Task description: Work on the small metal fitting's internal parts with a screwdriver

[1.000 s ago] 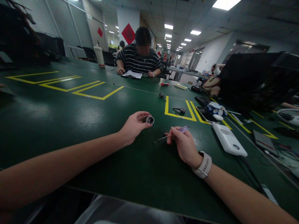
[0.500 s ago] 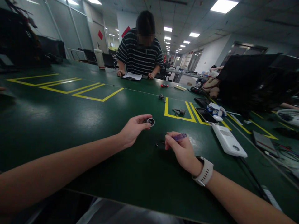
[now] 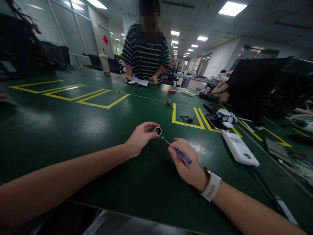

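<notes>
My left hand [image 3: 140,137] pinches a small round metal part [image 3: 157,131] just above the green table [image 3: 73,124], its open face turned toward me. My right hand [image 3: 187,163], with a white watch on the wrist, is closed around a small screwdriver with a clear purple handle [image 3: 183,156]. The thin metal shaft points up and left, and its tip sits close beside the round part, not quite touching as far as I can see.
A white rectangular device [image 3: 239,149], a phone [image 3: 216,120] and small tools [image 3: 188,117] lie to the right among yellow tape lines. Across the table a person in a striped shirt [image 3: 146,54] stands over a clipboard [image 3: 138,81]. Dark equipment [image 3: 266,85] fills the right side.
My right hand turned the screwdriver round from lying low and pointing left to tip-up toward the round part. The person opposite rose from sitting to standing.
</notes>
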A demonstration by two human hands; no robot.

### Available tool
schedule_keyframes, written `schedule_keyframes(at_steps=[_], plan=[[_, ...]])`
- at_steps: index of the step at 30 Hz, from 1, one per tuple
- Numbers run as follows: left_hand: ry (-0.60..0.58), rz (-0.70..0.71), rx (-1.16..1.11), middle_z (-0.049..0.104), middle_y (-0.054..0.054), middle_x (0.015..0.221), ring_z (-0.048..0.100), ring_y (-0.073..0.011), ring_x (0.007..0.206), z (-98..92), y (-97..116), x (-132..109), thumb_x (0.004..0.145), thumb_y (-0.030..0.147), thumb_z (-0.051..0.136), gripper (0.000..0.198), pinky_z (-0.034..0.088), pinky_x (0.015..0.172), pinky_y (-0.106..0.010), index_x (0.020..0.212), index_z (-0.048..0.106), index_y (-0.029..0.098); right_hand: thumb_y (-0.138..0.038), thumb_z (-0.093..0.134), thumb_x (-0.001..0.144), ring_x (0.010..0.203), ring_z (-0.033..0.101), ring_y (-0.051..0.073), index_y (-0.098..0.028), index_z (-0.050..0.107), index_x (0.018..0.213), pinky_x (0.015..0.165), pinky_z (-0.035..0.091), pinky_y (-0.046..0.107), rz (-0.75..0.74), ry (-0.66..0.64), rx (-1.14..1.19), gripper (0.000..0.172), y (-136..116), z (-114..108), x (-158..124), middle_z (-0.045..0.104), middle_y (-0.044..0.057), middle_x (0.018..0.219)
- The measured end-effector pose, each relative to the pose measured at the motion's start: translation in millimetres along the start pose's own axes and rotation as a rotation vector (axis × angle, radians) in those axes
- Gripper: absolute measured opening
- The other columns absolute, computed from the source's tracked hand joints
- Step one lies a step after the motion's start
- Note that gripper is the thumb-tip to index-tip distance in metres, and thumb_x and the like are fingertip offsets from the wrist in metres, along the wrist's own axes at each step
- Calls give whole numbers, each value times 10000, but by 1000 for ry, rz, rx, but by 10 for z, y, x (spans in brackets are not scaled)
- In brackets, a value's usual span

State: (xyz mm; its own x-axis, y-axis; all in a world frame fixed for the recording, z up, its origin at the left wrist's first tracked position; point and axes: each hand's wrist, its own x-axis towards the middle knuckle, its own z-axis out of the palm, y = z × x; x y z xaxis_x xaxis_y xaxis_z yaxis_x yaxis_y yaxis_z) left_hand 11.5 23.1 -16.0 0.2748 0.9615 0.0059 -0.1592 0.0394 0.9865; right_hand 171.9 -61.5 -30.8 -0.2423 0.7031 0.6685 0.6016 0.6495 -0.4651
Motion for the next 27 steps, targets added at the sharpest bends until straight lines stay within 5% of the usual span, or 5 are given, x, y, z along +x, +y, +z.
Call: schedule_keyframes(at_steps=[9,27], plan=[[-41,2,128,681,-21,859,640,-136,760,23,10,-64,625,28,650,312,490,818,-325,916,627,139,-184,429,890,861,546,190,-218,519,913,854,424,394,-43,-70,-15,98,-9,7,20,595,46,865],[-133,88,182,701,-32,850,660,-147,768,3,-33,-109,696,105,614,239,517,794,-317,931,646,135,-172,465,871,894,560,191,-196,530,941,937,396,420,-99,-145,-126,99,-35,20,17,616,56,905]])
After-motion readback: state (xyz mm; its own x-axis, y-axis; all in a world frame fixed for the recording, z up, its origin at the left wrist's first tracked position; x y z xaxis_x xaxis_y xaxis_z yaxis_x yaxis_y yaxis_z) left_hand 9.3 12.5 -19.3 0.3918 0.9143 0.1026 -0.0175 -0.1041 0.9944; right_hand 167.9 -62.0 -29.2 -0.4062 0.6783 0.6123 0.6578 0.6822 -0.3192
